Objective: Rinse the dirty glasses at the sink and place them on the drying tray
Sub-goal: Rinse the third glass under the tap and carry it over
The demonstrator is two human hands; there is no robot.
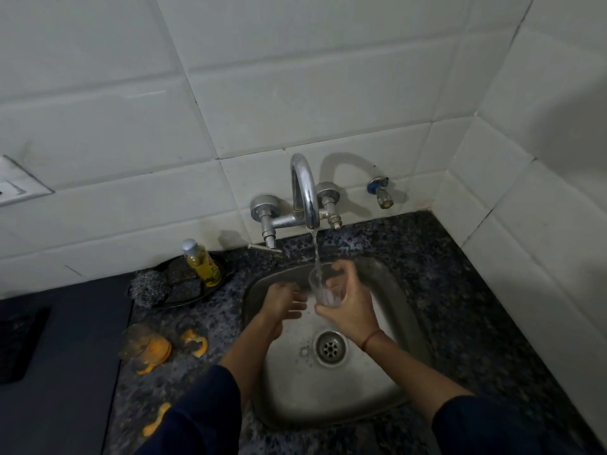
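Note:
A clear drinking glass is held upright over the steel sink, wrapped by my right hand. Water runs from the chrome tap straight into the glass. My left hand hovers just left of the glass with its fingers spread, holding nothing. Two more glasses with orange residue lie on the counter to the left, a larger one and a smaller one. No drying tray is in view.
A black dish behind the sink's left corner holds a steel scourer, scrub pads and a yellow soap bottle. Orange peel scraps lie on the speckled counter. Tiled walls close in behind and on the right.

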